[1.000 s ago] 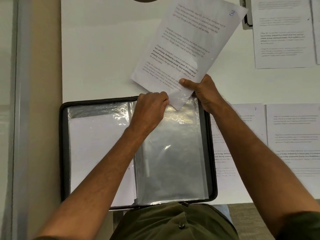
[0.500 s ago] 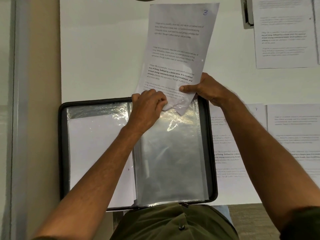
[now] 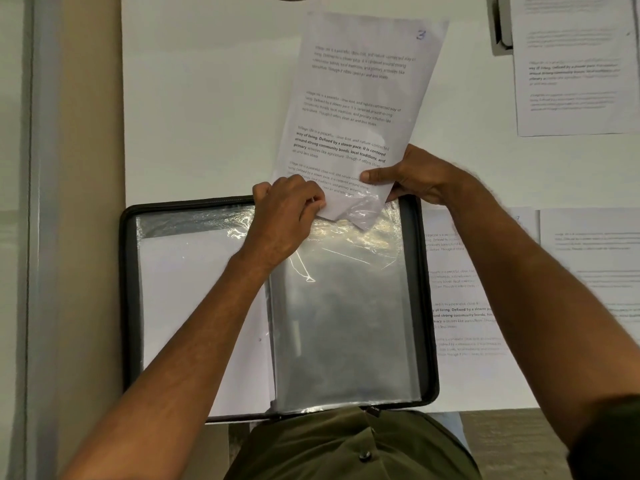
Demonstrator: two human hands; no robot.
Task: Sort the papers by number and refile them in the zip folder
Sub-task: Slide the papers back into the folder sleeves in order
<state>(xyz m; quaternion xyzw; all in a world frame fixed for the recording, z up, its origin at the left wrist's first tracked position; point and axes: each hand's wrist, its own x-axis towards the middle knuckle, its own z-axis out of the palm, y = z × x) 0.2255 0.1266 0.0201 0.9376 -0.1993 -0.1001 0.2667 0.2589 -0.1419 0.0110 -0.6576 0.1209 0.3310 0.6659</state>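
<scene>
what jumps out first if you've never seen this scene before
The printed sheet marked 3 stands out at top centre, its lower edge being fed into a clear plastic sleeve on the right side of the open black zip folder. The right hand pinches the sheet while the left hand grips the sleeve's top edge. More printed pages lie on the white table at right.

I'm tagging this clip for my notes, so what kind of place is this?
Probably an office or study desk: a white tabletop spread with printed sheets, and an open zip folder of clear sleeves into which both hands feed paper number 3.
</scene>
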